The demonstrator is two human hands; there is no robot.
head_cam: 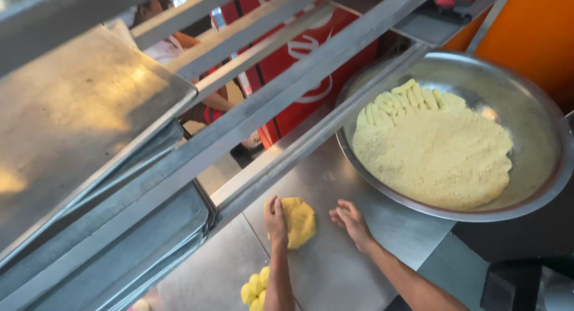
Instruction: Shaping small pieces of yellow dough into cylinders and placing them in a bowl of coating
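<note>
A flat lump of yellow dough lies on the steel counter. My left hand rests on the dough's left edge, fingers together and pressing against it. My right hand lies a little to the right of the dough, fingers curled on the counter and holding nothing. Several small yellow dough balls sit by my left forearm at the bottom.
A large steel bowl at the right holds pale yellow crumbs and a row of small shaped dough sticks. Steel rack bars and trays fill the left. A person sits behind the rack by a red cabinet.
</note>
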